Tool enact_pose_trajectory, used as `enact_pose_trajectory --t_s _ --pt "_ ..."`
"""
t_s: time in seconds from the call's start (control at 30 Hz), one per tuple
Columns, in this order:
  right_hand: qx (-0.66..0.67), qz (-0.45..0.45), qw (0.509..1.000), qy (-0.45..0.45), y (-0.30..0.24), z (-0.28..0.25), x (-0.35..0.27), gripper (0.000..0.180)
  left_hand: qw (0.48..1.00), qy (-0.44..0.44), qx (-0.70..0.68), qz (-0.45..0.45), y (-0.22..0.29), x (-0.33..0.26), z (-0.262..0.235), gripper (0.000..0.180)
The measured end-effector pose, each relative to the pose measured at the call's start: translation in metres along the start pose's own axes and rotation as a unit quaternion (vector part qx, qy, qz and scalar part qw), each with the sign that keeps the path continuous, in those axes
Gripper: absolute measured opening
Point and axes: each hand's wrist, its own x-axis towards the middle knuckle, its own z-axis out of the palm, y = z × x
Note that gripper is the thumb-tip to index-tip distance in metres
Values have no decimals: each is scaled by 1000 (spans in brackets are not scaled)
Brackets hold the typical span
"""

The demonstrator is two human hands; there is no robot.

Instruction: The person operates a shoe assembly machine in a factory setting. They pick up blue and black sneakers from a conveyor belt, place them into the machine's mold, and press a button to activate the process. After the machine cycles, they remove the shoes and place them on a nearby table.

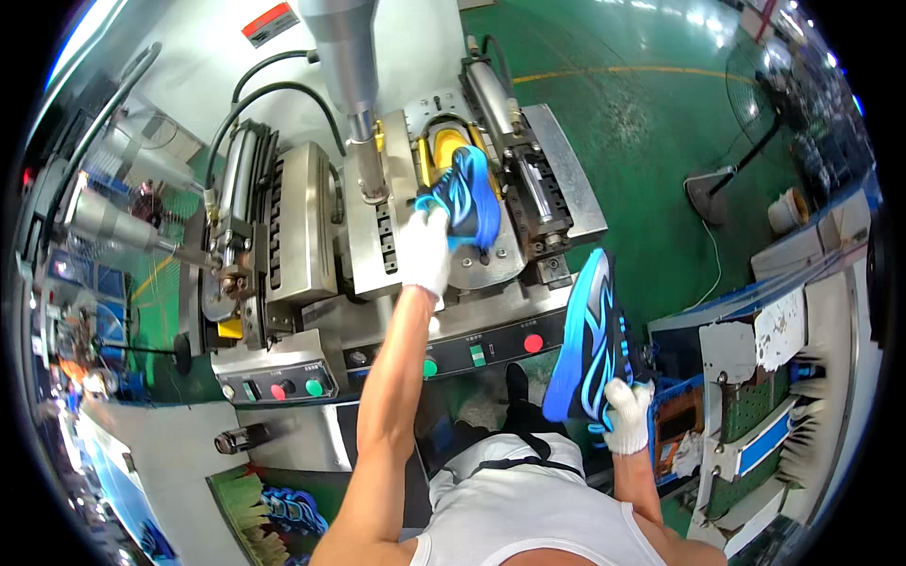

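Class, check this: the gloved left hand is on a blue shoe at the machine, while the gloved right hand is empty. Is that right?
The right hand isn't empty: it holds a second blue shoe, as the head view shows. The left hand is on the first shoe at the machine.

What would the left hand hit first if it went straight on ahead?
Beyond the blue shoe it holds, the left hand would probably meet the yellow piece just ahead, though depth is hard to judge here.
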Motion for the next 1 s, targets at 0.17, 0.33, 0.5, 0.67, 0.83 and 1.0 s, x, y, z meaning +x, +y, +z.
enact_pose_trajectory --t_s 0.17,0.33,0.5,0.67,0.83,1.0 --pt "-54 55 989 -126 -57 112 135 27 883 8 -401 -244 51 -142 -107 52" --pt "-171 63 945 -270 -52 271 308 28 853 -23 -422 -307 37 -296 -192 55" --pt "-634 -230 733 -85 91 365 371 42 789 15 -296 -538 79 -428 -226 45" --pt "-624 -203 745 -119 86 343 389 54 712 165 -165 -663 107 -555 -184 47" --pt "-603 -213 748 -178 44 341 344 78 673 216 -151 -691 98 -626 -163 51" --pt "-322 -451 773 -309 62 290 49 87 689 205 -186 -669 77 -629 -183 57"
